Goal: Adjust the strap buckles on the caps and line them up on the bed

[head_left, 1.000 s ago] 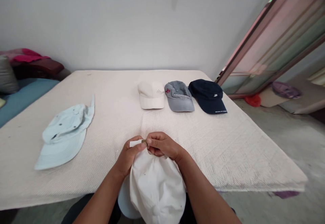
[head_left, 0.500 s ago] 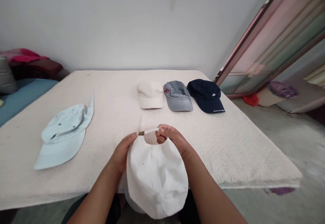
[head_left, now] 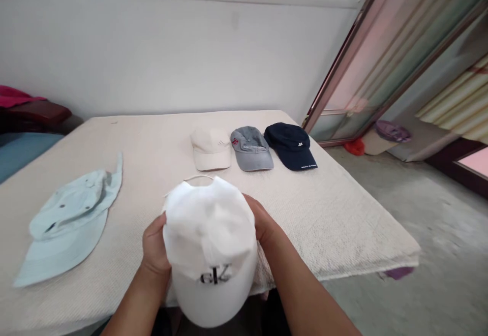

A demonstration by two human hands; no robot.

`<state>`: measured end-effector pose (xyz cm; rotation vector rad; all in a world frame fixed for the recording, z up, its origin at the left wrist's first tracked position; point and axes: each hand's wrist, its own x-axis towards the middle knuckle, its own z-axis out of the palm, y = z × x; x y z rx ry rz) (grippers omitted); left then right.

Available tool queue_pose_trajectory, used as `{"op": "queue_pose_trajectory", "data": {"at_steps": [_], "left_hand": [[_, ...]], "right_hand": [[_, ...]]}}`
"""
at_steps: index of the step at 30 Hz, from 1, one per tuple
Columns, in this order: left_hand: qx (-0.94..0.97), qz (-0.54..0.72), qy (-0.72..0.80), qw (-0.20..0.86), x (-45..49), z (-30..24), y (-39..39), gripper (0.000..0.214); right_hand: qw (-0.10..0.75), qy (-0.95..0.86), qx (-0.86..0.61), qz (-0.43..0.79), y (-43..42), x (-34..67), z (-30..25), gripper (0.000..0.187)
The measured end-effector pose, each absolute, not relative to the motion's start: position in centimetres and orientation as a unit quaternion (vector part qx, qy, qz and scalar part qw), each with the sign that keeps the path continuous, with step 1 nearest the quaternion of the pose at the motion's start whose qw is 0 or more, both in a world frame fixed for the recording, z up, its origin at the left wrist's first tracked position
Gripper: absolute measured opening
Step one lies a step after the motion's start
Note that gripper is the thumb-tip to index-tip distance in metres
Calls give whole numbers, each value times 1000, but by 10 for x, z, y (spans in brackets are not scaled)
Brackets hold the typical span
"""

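Observation:
A white baseball cap (head_left: 209, 234) with dark "CK" lettering is held over the table's near edge, its brim toward me and its back strap at the far side. My left hand (head_left: 156, 244) grips the cap's left side, thumb showing and the other fingers hidden beneath. On the opposite side my right hand (head_left: 261, 219) holds it, with most fingers behind the fabric. To the left lies a light blue cap (head_left: 72, 219), its loose strap sticking up. Farther back sit a cream cap (head_left: 211, 148), a grey cap (head_left: 251, 148) and a navy cap (head_left: 290, 145) in a row, brims facing me.
The caps lie on a table covered with a cream textured cloth (head_left: 343, 224). Behind it stands a white wall (head_left: 152, 56). A sliding glass door (head_left: 366, 71) is at the right, with a red bag (head_left: 354, 146) on the floor. Blue bedding (head_left: 26, 150) lies at far left.
The white cap has tipped up so its lettered front and brim now show. Both hands have shifted from the back strap to the cap's sides. The view has turned slightly right.

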<state>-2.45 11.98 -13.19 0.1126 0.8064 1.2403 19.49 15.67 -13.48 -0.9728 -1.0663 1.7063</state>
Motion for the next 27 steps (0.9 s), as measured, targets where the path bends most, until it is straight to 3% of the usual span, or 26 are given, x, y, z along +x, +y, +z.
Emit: {"op": "queue_pose_trajectory", "data": {"at_steps": [5,10,14,17,21,24,27], "left_hand": [[19,620,348,703,-19,-125,132,31],[79,537,366,756,10,-127,126,43],[100,486,450,742,26,-133,121,47],[99,512,484,702,27,-138,124,43],[103,569,392,715,27,-140,137,39],[102,607,335,713,37,-138,142,40],[102,602,326,722,53,-136,138,39]], "right_hand": [[429,-332,-300,785,153,202,-137,20],[532,-311,-333,714,160,219,-144,22],[566,-308,-351,679,160,230,-142,20],[567,-313,-354,675,153,234,-137,18],[511,-335,-323,723,135,242,-130,23],[465,-361,-293,753,122,255,-129,39],[504,-351,-315,724,116,275,-129,43]]}}
